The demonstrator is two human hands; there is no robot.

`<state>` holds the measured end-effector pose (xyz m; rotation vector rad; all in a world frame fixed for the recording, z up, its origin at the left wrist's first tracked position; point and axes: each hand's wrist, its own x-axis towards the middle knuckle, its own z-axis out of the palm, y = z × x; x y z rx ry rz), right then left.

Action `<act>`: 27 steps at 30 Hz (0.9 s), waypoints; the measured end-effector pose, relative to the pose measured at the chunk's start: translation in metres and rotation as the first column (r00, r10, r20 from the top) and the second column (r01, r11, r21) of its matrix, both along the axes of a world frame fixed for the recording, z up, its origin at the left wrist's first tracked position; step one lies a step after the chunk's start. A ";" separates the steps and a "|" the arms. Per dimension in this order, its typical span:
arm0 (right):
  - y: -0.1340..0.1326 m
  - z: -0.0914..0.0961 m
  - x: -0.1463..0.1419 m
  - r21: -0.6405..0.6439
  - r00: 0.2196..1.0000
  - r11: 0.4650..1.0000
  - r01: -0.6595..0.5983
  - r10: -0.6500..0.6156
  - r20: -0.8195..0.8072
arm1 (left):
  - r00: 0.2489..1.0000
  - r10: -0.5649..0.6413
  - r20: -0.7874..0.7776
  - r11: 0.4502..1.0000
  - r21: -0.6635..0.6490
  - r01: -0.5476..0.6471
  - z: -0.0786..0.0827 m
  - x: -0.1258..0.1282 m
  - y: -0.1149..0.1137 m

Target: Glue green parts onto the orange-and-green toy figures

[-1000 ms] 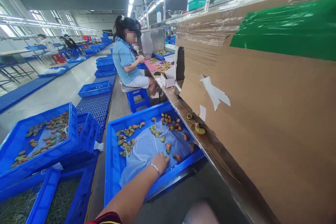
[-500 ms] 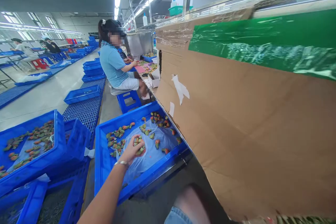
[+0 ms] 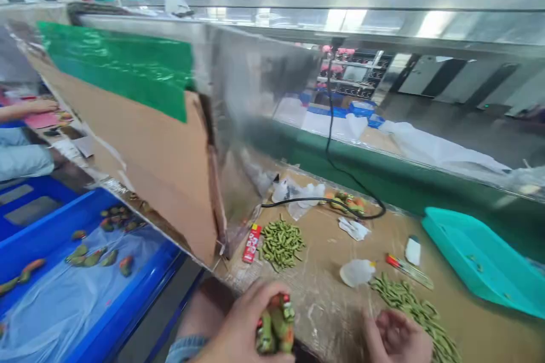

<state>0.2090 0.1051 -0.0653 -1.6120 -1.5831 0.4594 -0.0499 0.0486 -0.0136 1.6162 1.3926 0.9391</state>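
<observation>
My left hand point(image 3: 240, 323) is shut on a bunch of green and orange painted figures point(image 3: 276, 326), at the bottom edge of the view, over the near edge of a tan-covered workbench point(image 3: 327, 317). My right hand point(image 3: 398, 340) holds nothing, its fingers loosely curled, and it is nearest to a heap of small green pods point(image 3: 413, 309). Another green heap point(image 3: 281, 244) lies further back. A blue tray point(image 3: 131, 300) lined with clear plastic holds more painted figures point(image 3: 87, 258) to the left of my left hand.
A cardboard panel point(image 3: 153, 170) with green film stands left of the bench. A black cable point(image 3: 327, 204), a red box point(image 3: 252, 243), white scraps and a teal tray point(image 3: 481, 258) lie on the bench. A co-worker's hand point(image 3: 29, 106) rests at far left.
My view has swung right, from the aisle to the bench. My left hand has lifted a bunch of figures out of the blue tray, and my right hand has come into view.
</observation>
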 end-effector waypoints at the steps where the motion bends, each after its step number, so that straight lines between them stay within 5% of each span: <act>1: 0.008 0.003 0.001 -0.005 1.000 1.000 0.006 -0.006 -0.014 | 0.998 -0.021 -0.052 1.000 0.020 0.022 0.003 0.015 0.013; 10: 0.062 0.013 0.005 -0.164 0.965 0.976 -0.141 0.173 0.197 | 0.887 0.032 -0.461 0.990 0.136 0.035 0.003 0.101 0.078; 15: 0.047 0.021 0.027 -0.029 0.905 0.999 -0.038 0.046 0.424 | 0.829 0.096 -0.551 0.979 0.202 0.021 -0.002 0.114 0.085; 19: 0.047 0.016 0.040 0.038 0.804 0.994 -0.103 0.060 0.592 | 0.818 0.129 -0.560 0.968 0.250 0.019 -0.007 0.124 0.085; 27: 0.054 0.003 0.081 0.053 0.749 0.997 -0.051 0.004 0.662 | 0.848 0.174 -0.501 0.943 0.332 0.002 -0.016 0.130 0.087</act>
